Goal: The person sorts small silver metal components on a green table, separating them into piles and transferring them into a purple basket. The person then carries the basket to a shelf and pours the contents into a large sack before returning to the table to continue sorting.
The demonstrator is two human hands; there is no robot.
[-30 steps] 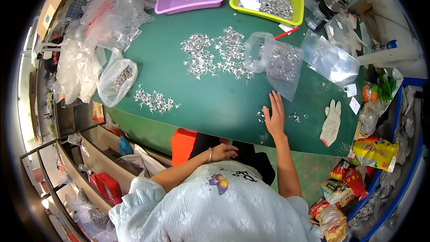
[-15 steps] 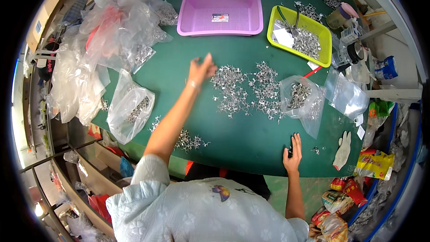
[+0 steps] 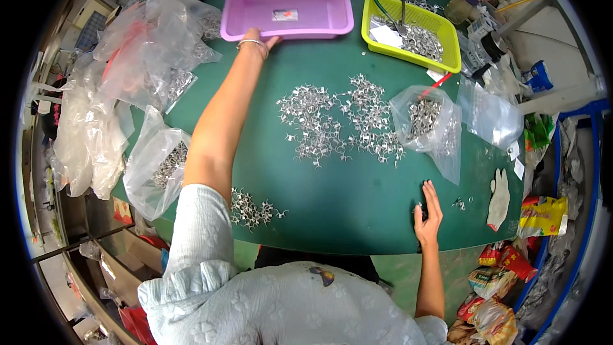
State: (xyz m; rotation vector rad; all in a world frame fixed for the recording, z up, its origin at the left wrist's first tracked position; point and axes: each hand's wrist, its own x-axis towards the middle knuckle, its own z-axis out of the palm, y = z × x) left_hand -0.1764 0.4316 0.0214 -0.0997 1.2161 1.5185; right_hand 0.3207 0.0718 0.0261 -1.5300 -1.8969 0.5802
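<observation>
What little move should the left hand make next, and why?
I'd guess: draw the purple plastic basin a little toward the person, since the left hand is at its near rim and the two piles of small metal parts lie on that side of it.

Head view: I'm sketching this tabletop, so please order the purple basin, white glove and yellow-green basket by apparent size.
Largest to smallest, as they look here:
1. Purple basin
2. Yellow-green basket
3. White glove
None look alike in size; fisheye distortion means true sizes may differ.
</observation>
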